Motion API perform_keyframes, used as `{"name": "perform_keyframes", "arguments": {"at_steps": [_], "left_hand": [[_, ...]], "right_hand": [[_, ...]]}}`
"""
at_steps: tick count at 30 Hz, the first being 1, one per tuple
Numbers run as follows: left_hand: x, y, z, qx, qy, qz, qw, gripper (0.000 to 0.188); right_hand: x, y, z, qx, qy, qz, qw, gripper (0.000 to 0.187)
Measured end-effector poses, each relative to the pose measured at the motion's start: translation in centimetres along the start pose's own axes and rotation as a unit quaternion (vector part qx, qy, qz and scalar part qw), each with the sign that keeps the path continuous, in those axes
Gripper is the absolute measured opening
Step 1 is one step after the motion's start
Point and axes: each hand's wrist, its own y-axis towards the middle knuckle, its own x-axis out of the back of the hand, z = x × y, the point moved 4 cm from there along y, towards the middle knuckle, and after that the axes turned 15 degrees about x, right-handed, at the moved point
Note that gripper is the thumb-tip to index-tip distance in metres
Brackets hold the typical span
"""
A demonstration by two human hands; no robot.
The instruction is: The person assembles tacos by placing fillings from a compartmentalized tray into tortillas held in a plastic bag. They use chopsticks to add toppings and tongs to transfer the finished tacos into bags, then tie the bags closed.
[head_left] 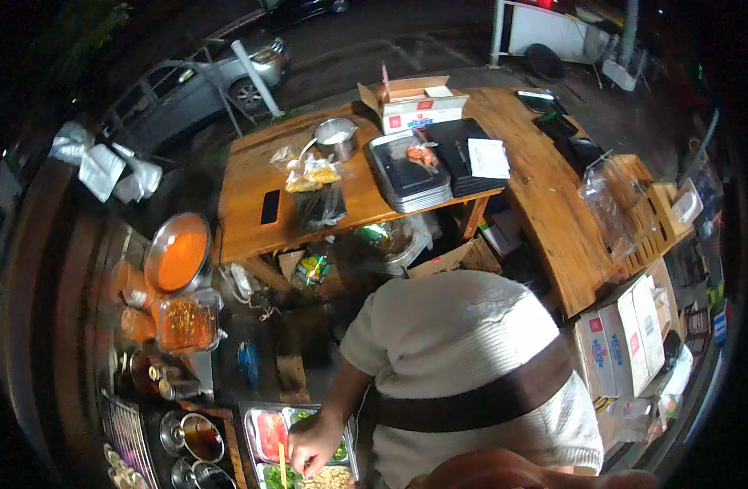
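Note:
My left hand (313, 442), at the end of a bare forearm below a short white sleeve, reaches down over a tray (249, 424) with several compartments. Its fingers are drawn together, pointing down; what they hold, if anything, is too small to make out. Just beside the fingers stands a yellow stick (282, 467). The compartments hold red food pieces (271, 433), chopped green leaves (274, 477) and pale chopped bits (329, 477). The hand partly covers more greens. My right hand does not show.
Left: a large bowl of orange food (182, 255), a tub of reddish sauce (188, 323), jars (174, 383) and a wire rack (128, 432). Ahead: a wooden table (244, 179) with stacked black trays (407, 171), a pot (336, 137) and an open carton (423, 104). Cartons (622, 342) stand right.

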Motion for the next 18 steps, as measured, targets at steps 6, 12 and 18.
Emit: {"name": "perform_keyframes", "arguments": {"at_steps": [6,12,18], "left_hand": [[2.0,-8.8,2.4,-0.031,-0.108,-0.023,0.993,0.025],[1.0,-15.7,8.6,-0.138,-0.32,-0.025,0.937,0.02],[-4.0,-16.2,8.5,-0.149,-0.484,-0.1,0.857,0.018]], "right_hand": [[-0.1,0.9,-1.1,0.003,0.078,-0.009,0.997,0.016],[2.2,3.4,-3.7,-0.016,0.069,0.049,0.996,0.009],[5.5,9.7,-7.0,-0.059,0.176,0.127,0.974,0.008]]}}
